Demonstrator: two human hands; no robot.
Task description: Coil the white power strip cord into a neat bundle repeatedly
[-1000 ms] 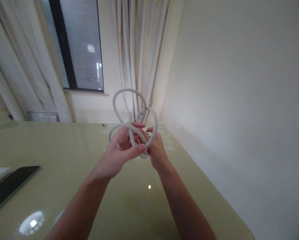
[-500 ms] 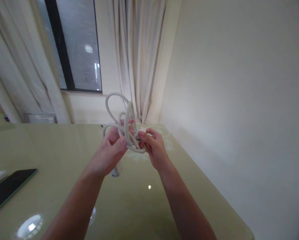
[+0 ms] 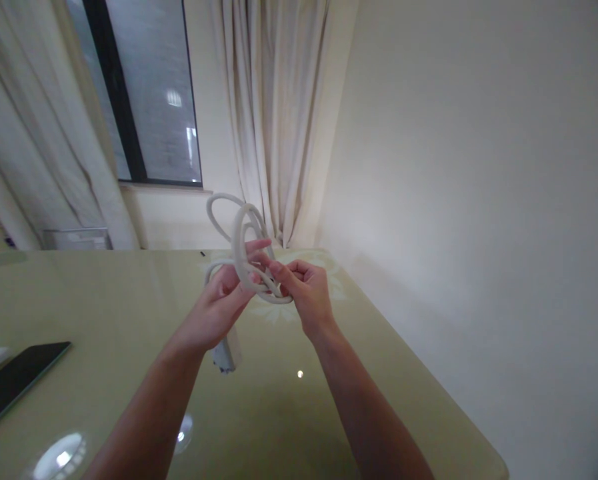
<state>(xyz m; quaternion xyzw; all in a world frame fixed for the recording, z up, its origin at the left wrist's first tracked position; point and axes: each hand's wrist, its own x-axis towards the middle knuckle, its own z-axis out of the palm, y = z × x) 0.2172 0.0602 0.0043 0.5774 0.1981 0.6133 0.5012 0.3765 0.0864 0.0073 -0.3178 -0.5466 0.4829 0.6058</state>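
- Well, the pale cable (image 3: 237, 243) is up over the surface (image 3: 379, 393), looped between my two hands.
- My left hand (image 3: 223, 299) curls round the loops, with my thumb pressing on them.
- My right hand (image 3: 309, 292) pinches the cable at the right side, but I can't tell just which bit.
- I should hold the loops softly, so they don't slip or twist.
- I should mind the white block (image 3: 229, 350) below my left hand; a swing could tug the cable.

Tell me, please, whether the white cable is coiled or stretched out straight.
Coiled: the white cable curves in overlapping loops at the left hand and right hand.
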